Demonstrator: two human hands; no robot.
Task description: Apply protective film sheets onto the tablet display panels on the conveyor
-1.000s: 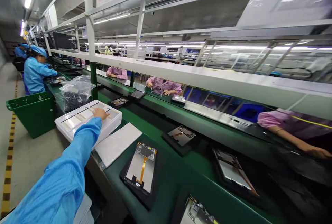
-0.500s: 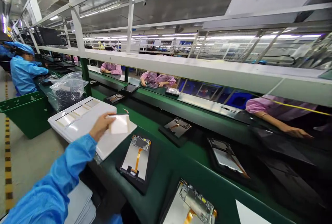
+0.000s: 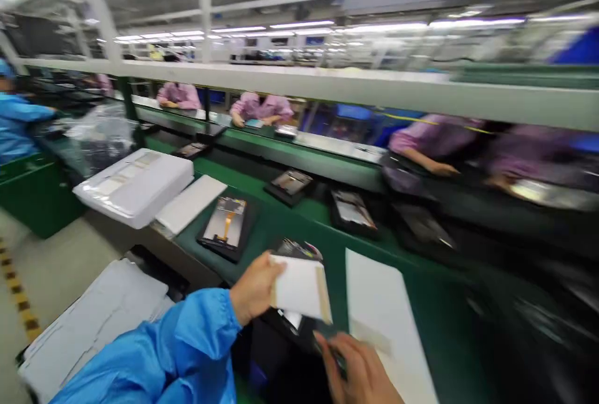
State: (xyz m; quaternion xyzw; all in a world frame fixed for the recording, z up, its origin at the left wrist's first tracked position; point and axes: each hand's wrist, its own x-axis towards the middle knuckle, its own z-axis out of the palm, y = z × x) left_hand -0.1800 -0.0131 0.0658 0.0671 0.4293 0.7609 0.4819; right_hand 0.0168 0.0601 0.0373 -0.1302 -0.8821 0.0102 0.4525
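Near the front edge of the green table (image 3: 290, 217), your left hand (image 3: 253, 288) pinches a white sheet (image 3: 299, 288) by its left edge, holding it above a dark tablet unit (image 3: 297, 248). Your right hand (image 3: 360, 370) hovers just below the sheet, fingers half curled; its grip is too blurred to tell. A white tray (image 3: 135, 186) sits far left.

This is a factory with a long work line. A green moving belt (image 3: 299, 217) carries many flat screen parts (image 3: 224, 223) in a row. People in pink coats (image 3: 262, 108) sit side by side across it, and one in blue (image 3: 19, 120) sits further along. Long bright lights (image 3: 299, 25) hang under the roof, and white trays (image 3: 135, 186) are stacked nearby.
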